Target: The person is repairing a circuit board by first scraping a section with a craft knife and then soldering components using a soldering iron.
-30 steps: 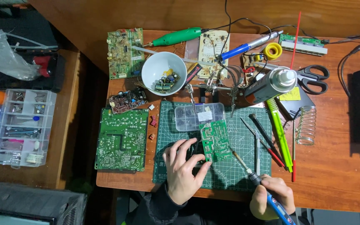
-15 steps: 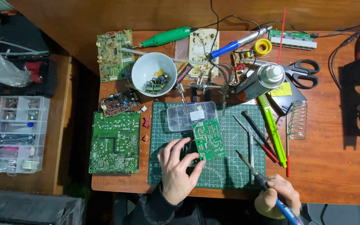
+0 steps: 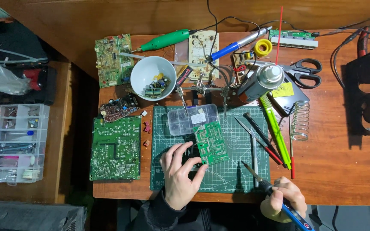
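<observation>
My left hand (image 3: 180, 174) grips the left edge of a small green circuit board (image 3: 211, 143) and holds it tilted over the green cutting mat (image 3: 236, 175). My right hand (image 3: 282, 202) is closed around a blue-handled soldering iron (image 3: 275, 193) at the desk's near edge. The iron's thin tip points up and left and stops a short way to the right of the board, not touching it.
A clear parts box (image 3: 190, 119) lies just above the board, with a helping-hands stand (image 3: 202, 90) and a white bowl (image 3: 150, 78) of components behind. A large green board (image 3: 115, 148) is at the left; tweezers, probes, a spray can (image 3: 264, 79), scissors (image 3: 305, 72) and a coil stand (image 3: 299, 120) are at the right.
The view has shifted slightly. My left hand keeps hold of the small board in the same spot, and my right hand with the iron stays low at the desk edge.
</observation>
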